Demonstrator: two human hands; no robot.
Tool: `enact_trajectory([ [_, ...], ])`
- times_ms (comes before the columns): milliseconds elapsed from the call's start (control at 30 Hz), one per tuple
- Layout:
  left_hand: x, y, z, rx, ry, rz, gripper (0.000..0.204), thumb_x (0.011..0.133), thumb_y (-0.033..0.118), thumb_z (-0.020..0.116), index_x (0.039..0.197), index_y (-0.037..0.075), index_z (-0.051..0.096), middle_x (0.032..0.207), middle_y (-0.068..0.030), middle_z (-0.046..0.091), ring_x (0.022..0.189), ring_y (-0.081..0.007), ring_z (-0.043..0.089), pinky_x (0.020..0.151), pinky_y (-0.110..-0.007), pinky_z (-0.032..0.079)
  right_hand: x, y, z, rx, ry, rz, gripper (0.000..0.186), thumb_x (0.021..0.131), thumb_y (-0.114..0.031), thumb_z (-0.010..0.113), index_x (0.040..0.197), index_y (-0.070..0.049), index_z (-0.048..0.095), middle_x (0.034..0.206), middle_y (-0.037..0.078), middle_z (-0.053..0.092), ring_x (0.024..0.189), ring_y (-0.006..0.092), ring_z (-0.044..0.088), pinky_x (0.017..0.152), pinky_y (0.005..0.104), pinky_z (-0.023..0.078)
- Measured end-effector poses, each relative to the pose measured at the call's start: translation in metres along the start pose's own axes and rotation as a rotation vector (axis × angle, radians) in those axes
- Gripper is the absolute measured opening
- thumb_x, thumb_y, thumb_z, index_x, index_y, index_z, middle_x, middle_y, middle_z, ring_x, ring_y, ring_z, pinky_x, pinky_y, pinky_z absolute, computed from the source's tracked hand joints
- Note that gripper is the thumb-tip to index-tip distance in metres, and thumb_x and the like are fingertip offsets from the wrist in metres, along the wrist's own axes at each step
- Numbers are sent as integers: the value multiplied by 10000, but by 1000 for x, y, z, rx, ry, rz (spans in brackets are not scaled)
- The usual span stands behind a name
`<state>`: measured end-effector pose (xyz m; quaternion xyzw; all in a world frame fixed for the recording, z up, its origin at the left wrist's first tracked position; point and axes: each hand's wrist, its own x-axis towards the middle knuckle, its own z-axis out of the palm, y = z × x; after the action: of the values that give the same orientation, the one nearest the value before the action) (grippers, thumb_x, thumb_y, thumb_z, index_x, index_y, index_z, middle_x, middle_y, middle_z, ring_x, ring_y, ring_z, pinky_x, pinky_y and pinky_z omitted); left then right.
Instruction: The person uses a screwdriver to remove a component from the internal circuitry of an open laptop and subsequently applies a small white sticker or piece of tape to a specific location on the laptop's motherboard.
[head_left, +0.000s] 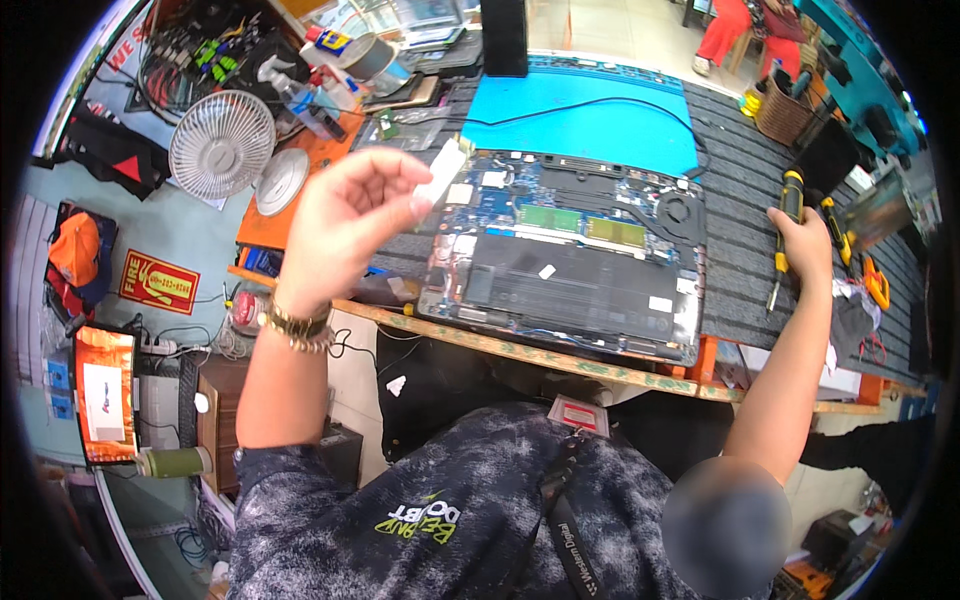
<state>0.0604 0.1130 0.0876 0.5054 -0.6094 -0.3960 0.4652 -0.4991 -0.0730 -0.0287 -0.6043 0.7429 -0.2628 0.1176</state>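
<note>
My left hand point(345, 215) is raised at the left edge of an opened laptop point(540, 178). Pinched between its thumb and fingers is a narrow, flat SSD stick point(442, 174) with a white label, tilted upward. The laptop's bottom cover is off, showing a blue circuit board, green memory modules point(550, 218), a fan point(677, 210) and a wide black battery point(560, 275). To the right, my right hand point(806, 245) rests low over the ribbed mat, fingers closed on a yellow-and-black screwdriver point(792, 192). Its shaft points toward me.
A blue mat point(580, 115) with a black cable across it lies behind the laptop. More hand tools, including another screwdriver point(836, 226) and orange-handled cutters point(876, 284), lie at right. A white fan point(222, 145), spray bottle point(300, 100) and tin point(375, 65) stand at left.
</note>
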Motion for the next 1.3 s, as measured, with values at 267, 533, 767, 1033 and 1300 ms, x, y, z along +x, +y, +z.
enact_trajectory([
  [267, -64, -87, -18, -288, 39, -173, 492, 945, -73, 838, 1411, -37, 688, 1296, -97, 764, 1086, -117, 712, 945, -292, 598, 2, 3, 5, -62, 22, 37, 637, 882, -543, 847, 1087, 54, 759, 972, 227, 774, 930, 348, 747, 889, 464, 560],
  [533, -72, -109, -25, -269, 52, -108, 471, 930, -41, 871, 1374, -17, 716, 1288, -85, 770, 1049, -121, 710, 911, -293, 588, 1, -1, 9, -166, 62, 55, 665, 886, -564, 841, 1143, 44, 762, 1015, 216, 783, 977, 338, 753, 933, 441, 559],
  [767, -78, -114, -29, -265, 54, -74, 447, 908, -51, 887, 1326, -10, 735, 1253, -58, 762, 1064, -112, 701, 919, -305, 583, -1, -2, 8, -207, 74, 44, 658, 893, -563, 832, 1144, 41, 764, 1037, 214, 794, 989, 342, 760, 938, 443, 561],
  [1033, -79, -105, -27, -300, 36, 80, 441, 925, -57, 845, 1339, -69, 694, 1349, -110, 711, 1309, -206, 670, 1163, -371, 507, 0, -7, 9, -175, 27, 85, 746, 876, -644, 832, 1237, 8, 802, 1112, 246, 814, 1059, 361, 782, 982, 472, 575],
  [1300, -56, -50, 66, -90, -141, 197, 333, 832, -44, 874, 1159, -61, 814, 1119, -161, 797, 1038, -234, 765, 935, -353, 601, -11, -22, 6, -199, 61, 108, 691, 843, -628, 856, 1082, 18, 801, 1054, 228, 815, 1005, 339, 783, 934, 456, 577],
])
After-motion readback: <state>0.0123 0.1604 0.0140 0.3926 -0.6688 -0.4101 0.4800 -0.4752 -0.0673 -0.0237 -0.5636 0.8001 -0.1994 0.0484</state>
